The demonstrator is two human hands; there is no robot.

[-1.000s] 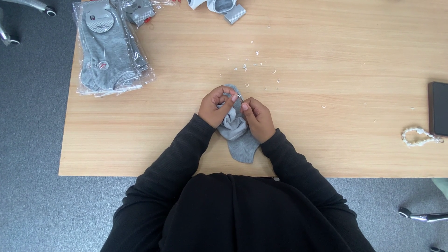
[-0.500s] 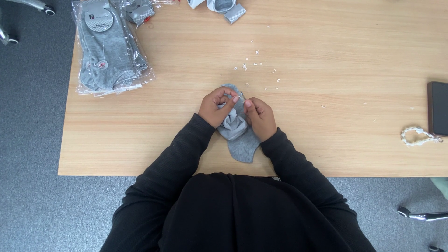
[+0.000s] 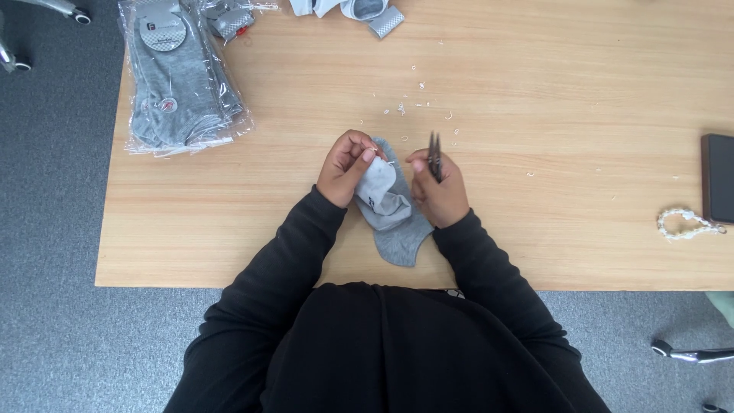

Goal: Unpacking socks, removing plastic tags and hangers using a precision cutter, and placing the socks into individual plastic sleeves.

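Wooden table [image 3: 535, 229], grey carpet around. Left hand [image 3: 345, 167] pinches the upper edge of a grey sock [image 3: 394, 222] lying at the near table edge. Right hand [image 3: 437, 190], just beside, grips small dark scissors [image 3: 434, 154], tips up. White thread scraps [image 3: 417, 107] beyond; bagged grey socks [image 3: 180, 76] far left.

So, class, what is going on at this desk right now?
A person in black sleeves sits at a wooden table. The left hand pinches the opening of a grey sock lying on the table, and the right hand holds a slim dark tool upright beside it. Small white scraps lie scattered beyond the sock. Packaged grey socks sit at the far left corner.
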